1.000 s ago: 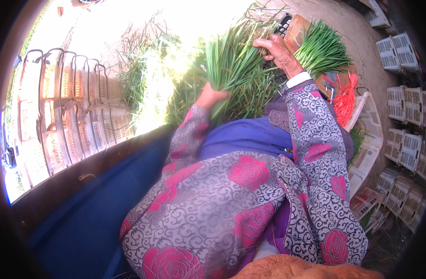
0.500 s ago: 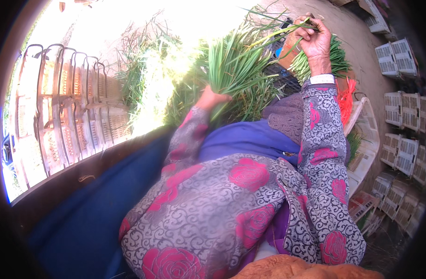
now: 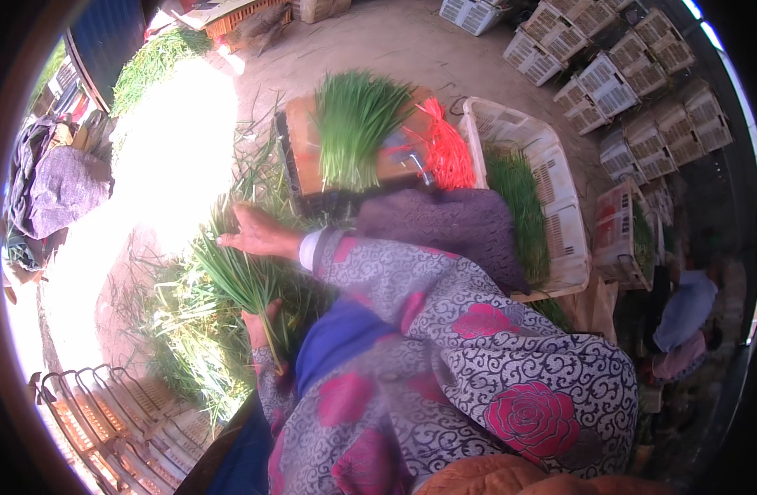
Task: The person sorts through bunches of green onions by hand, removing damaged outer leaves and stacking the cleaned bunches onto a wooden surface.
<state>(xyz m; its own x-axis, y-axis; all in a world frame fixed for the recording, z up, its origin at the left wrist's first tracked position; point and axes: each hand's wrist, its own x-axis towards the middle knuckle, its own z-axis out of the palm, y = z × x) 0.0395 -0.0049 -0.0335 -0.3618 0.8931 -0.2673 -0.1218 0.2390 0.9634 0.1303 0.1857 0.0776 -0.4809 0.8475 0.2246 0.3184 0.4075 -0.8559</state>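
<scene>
A loose bunch of chives, long green leaves fanning up and away, is gripped near its lower end by my left hand. My right hand is at the leaves above it, thumb and fingers apart; some fingers are partly hidden. Beneath both hands lies a heap of loose green and yellowish leaves, washed out by sunlight. Farther right, a neat bundle of chives rests on a brown board. Red plastic ties lie at the board's right end, beside a small metal-looking item.
A white plastic crate holding chives stands to the right. Stacked crates line the far right. More crates lean at the lower left. A dark patterned cloth covers my lap. Bundled cloth lies at the far left.
The view has swung to the right, bringing the board and crate into fuller sight. My right hand, earlier raised with a few leaves pinched in it, is now beside the bunch in my left hand.
</scene>
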